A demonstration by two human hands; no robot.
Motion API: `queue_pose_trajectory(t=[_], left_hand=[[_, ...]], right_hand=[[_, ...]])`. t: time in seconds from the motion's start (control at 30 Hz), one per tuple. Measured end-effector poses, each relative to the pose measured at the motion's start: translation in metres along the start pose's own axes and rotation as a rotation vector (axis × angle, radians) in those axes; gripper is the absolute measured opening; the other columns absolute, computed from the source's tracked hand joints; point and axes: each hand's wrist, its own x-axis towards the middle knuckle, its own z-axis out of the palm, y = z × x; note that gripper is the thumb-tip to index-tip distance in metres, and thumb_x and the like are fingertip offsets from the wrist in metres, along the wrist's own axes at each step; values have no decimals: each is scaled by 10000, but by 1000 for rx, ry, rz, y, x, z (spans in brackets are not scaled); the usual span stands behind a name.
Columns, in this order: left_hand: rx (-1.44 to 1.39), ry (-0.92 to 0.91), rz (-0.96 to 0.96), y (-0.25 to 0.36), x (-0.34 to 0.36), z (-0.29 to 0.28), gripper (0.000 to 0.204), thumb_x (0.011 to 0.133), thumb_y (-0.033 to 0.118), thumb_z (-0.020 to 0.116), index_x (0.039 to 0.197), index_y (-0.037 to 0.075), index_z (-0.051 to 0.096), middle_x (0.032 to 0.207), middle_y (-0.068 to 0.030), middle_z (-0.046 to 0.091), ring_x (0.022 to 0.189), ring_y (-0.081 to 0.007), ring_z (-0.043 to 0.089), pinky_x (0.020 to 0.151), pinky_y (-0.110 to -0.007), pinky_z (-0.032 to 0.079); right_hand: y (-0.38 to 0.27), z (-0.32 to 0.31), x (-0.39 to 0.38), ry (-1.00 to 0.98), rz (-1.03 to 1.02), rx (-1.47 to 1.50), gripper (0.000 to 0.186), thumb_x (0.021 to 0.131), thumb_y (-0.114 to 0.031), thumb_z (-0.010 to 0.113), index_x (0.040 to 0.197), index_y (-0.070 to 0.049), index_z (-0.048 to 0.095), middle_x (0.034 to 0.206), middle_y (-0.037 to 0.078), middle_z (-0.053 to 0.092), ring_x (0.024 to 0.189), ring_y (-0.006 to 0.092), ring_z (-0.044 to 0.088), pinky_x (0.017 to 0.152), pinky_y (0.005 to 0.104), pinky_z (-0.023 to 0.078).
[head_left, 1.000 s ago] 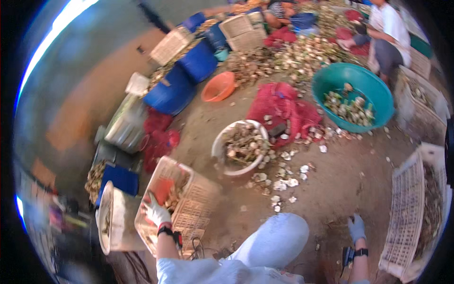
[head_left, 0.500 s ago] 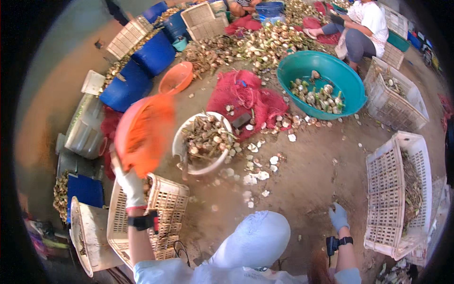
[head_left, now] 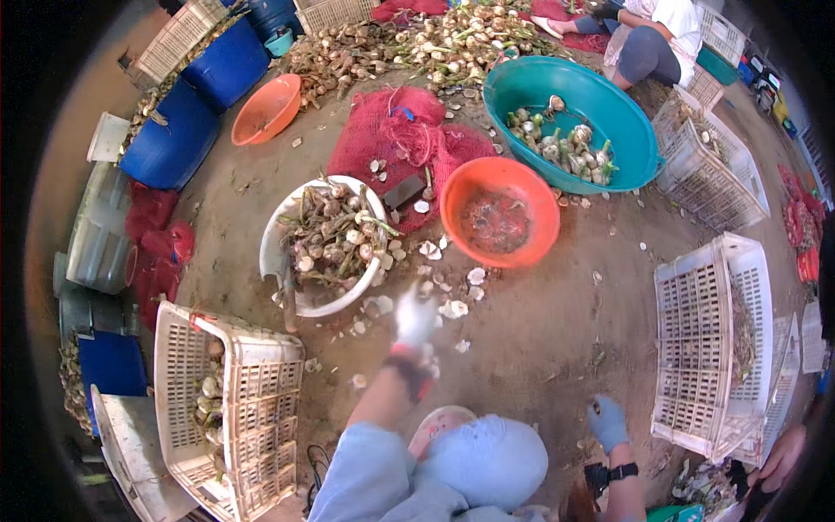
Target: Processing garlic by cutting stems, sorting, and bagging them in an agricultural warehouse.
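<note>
Orange plastic catches my eye first: a round orange bowl point(head_left: 499, 212) sits on the dirt floor point(head_left: 539, 348) ahead of my left hand point(head_left: 416, 318) and a little to its right, upright, holding only a thin red-brown residue as far as I can see. My left hand is gloved in white, raised and blurred, apart from the bowl; I cannot tell whether it is open or closed, but nothing shows in it. My right hand point(head_left: 606, 423), in a blue glove, hangs low beside my knee with the fingers loosely curled, and it seems to pinch something small that I cannot make out.

Ahead of my left hand and to its left stands a white bowl point(head_left: 323, 245) heaped with garlic bulbs, stems and trimmings. Loose peelings point(head_left: 452, 308) lie scattered on the floor between that hand and the two bowls. A white crate point(head_left: 228, 402) lies close on the left of my left hand, with a few bulbs inside. Farther ahead, past the orange bowl, a teal basin point(head_left: 574, 122) holds a modest layer of cleaned bulbs, and a big pile of garlic point(head_left: 417, 43) lies beyond it.

I judge the work to be early: the orange bowl is set in place but almost bare, the white bowl is full, and the far pile is large.
</note>
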Motion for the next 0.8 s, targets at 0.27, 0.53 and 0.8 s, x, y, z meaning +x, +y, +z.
queue_pose_trajectory(t=[0.27,0.53,0.8], left_hand=[[588,435,-10,-107,29,-30,662,774,402,569,1315,45,434,1213,-225,521,1184,-427,431,1054,-523,271],[530,405,165,-28,104,21,646,775,347,609,1345,99,431,1305,-264,448,1216,-454,404,1040,-509,317],[832,-38,536,-36,71,47,705,741,376,590,1379,147,399,1434,-155,337,1334,-390,262,1092,-560,174]], right_hand=[[-33,73,14,-120,-9,-17,235,824,-238,600,983,-66,619,947,161,630,847,328,615,735,406,490],[-65,87,0,-165,119,151,199,834,-222,590,952,-63,610,894,164,614,842,363,591,730,407,484],[-98,93,55,-178,67,66,274,842,-209,563,1061,-47,592,1017,194,597,955,371,575,836,415,467]])
